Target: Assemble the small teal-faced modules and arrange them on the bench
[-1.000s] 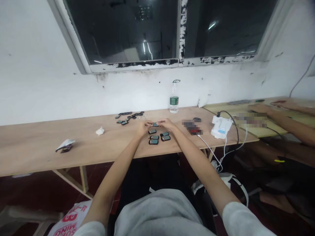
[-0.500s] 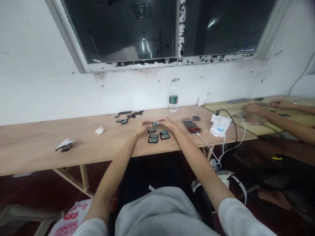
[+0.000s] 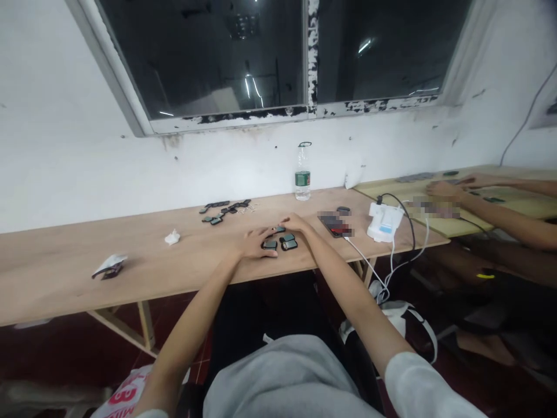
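So the left hand [image 3: 260, 242] is spread palm-down over the light wooden tabletop [image 3: 56, 264], thumb poking out by the near edge of a small flat rectangular piece with a grey-green face and black rim [image 3: 270, 245]. It's open like a bracket around it; can't tell how hard it's touching. The right hand [image 3: 293, 223] is bent in just behind, fingertips at another dark-rimmed piece [image 3: 279, 230], but can't tell if they actually pinch it. Two more of the same kind, the paired grey-green pieces with black rims [image 3: 289, 245], sit close together right beside the left thumb, below the right wrist

Further back, toward the wall, there's a loose cluster of similar black-and-grey pieces [image 3: 213, 220], with tiny pale bits next to it. A clear plastic bottle with a green label [image 3: 303, 179] stands upright near the wall, and a crumpled white tissue [image 3: 172, 237] lies well off to the left
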Motion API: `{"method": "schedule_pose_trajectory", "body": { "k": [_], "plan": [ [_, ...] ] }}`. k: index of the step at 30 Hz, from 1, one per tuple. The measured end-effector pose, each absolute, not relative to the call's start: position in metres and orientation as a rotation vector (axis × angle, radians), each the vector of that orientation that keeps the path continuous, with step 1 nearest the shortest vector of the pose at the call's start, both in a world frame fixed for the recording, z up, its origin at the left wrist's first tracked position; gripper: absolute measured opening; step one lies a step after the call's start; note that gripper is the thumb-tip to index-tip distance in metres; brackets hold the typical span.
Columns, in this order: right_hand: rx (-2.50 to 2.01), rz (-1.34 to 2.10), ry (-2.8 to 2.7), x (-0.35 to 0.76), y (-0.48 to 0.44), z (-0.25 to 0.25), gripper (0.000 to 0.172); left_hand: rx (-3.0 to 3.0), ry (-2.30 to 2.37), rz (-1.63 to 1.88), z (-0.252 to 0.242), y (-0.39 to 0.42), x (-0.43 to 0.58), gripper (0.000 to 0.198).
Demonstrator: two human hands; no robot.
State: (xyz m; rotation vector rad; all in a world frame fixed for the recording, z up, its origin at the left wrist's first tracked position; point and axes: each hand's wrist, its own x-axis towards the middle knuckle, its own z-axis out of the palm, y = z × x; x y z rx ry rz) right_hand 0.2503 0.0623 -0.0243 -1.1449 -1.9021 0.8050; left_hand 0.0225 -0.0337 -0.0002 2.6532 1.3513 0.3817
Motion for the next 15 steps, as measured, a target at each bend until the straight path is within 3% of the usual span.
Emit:
{"method": "schedule_pose_trajectory", "body": {
  "k": [6,15],
  "plan": [
    [-1.097,0.864,-1.956,0.249,0.062,-0.023,0.006,2.627,1.382,0.242,-0.006,-0.047,0.032,0.07],
    [-1.139,0.812,-1.987,0.256,0.052,-0.008,0.008,2.599,1.383,0.298,-0.01,-0.024,0.03,0.069]
  ]
}}
